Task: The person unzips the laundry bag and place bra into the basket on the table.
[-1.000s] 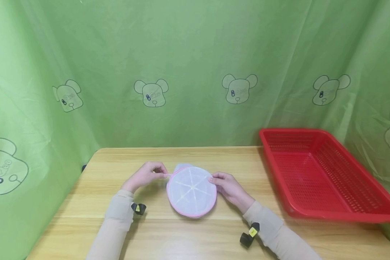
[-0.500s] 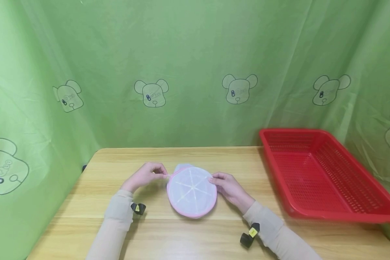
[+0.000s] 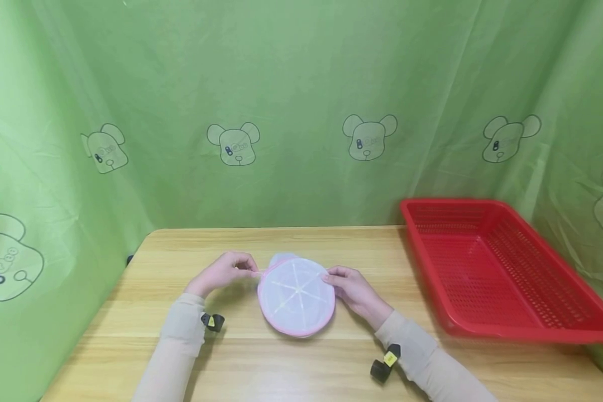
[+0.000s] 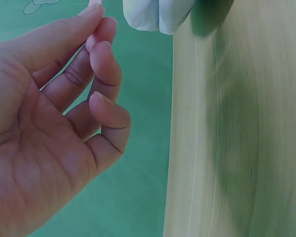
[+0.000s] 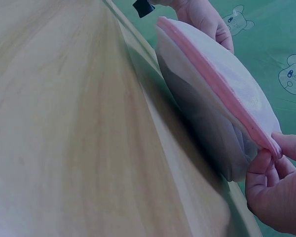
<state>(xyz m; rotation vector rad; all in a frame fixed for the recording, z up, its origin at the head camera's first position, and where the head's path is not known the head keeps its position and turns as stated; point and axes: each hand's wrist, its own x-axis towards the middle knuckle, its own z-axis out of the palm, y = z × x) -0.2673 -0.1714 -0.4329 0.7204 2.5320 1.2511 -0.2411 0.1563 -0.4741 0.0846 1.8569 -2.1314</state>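
A round white mesh laundry bag (image 3: 297, 307) with a pink rim and pale lines radiating across its top is held over the middle of the table. My left hand (image 3: 226, 272) pinches a thin pale-pink tab or cord at the bag's upper left. In the left wrist view, thumb and forefinger meet on that pink strip (image 4: 95, 3), while the other fingers curl loosely. At the upper right edge, my right hand (image 3: 354, 289) pinches the rim, thumb on top. The right wrist view shows the pink edging (image 5: 212, 79) and the bag's grey-looking mesh underside (image 5: 197, 106), tilted.
A large red plastic basket (image 3: 444, 290) stands on the right part of the wooden table (image 3: 291, 374). Green curtains (image 3: 301, 72) with bear-head drawings surround the back and sides. Each wrist carries a small black camera.
My left hand has shifted very slightly down and left, still pinching the thin strip. The right hand and the bag stay practically in place.
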